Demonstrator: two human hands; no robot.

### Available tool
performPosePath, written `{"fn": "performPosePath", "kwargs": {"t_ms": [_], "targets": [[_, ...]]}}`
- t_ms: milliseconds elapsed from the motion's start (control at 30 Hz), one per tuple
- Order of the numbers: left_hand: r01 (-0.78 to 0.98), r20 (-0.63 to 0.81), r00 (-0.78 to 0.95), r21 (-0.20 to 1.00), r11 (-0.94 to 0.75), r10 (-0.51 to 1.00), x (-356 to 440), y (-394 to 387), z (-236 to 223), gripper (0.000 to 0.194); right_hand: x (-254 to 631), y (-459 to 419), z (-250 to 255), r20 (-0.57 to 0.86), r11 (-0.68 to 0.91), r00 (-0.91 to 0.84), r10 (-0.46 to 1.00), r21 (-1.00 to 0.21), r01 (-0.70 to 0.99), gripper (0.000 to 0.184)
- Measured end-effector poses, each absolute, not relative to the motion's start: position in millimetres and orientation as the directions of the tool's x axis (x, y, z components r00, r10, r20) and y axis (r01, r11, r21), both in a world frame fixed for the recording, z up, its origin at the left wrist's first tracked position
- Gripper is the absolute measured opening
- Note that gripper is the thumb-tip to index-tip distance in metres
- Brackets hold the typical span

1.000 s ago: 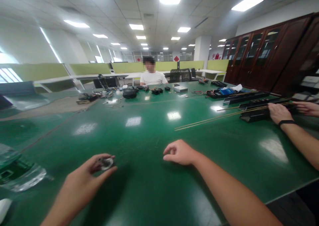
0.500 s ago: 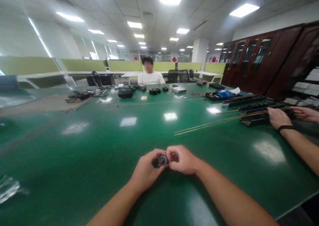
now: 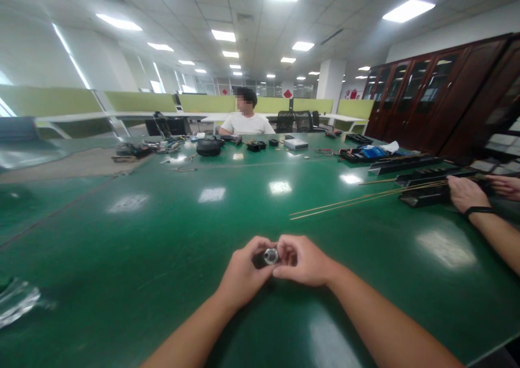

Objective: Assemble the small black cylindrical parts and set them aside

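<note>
Low in the middle of the head view, a small round silver-grey metal part (image 3: 271, 256) with a dark centre sits between my hands. My left hand (image 3: 242, 270) is closed around it, thumb below and fingers above. From the right, my right hand (image 3: 304, 261) meets it with curled fingers, the fingertips and thumb pressed to its right side. The fingers hide much of the part, so its exact kind does not show. Both hands are just above the green tabletop (image 3: 162, 232).
At right, a co-worker's hands (image 3: 469, 195) rest by black metal channels (image 3: 422, 195) and thin brass-coloured rods (image 3: 345, 203). A clear plastic bottle (image 3: 18, 303) lies at the left edge. Across the table sits a person in white (image 3: 247, 123), behind a black pouch (image 3: 209, 147) and scattered parts.
My left hand has carried the metal part from the left to the middle, against my right hand. The part has turned, so its round end now faces me. My right hand has barely moved.
</note>
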State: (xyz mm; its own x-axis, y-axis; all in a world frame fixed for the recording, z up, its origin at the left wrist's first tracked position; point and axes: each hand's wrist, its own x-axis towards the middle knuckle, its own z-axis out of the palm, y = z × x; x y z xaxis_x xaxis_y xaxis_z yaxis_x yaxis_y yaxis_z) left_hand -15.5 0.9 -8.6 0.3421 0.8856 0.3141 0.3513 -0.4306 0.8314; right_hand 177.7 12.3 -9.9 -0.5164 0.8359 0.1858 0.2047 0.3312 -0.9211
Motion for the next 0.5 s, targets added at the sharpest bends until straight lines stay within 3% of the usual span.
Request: {"fn": "performPosePath", "kwargs": {"t_ms": [500], "targets": [[0.411, 0.4, 0.283, 0.77, -0.487, 0.872, -15.8, 2.3, -2.7, 0.023, 179.6, 15.8, -11.6, 0.193, 0.374, -0.484, 0.853, -0.874, 0.31, 0.029]]}}
